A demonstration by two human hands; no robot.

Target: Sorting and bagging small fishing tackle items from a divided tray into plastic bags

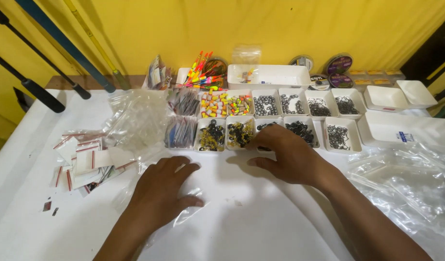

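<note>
White counter [261, 227]: rows of small white trays [280, 118] of tackle bits along the far edge, clear bags [411, 183] at the right edge. Left hand [162, 191] lies flat and released on a clear bag [191, 205] mid-counter. Right hand [287, 154] fingertips dip into a near-row tray [264, 126]; can't tell if pinching anything.

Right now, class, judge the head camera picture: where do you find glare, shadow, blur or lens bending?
Head view: even, warm light; soft shadow under the right hand on the white table; glare on the clear plastic bags; the left hand is sharp; the table's edges bow at the corners; tiny parts in the small white trays blur together.
</note>
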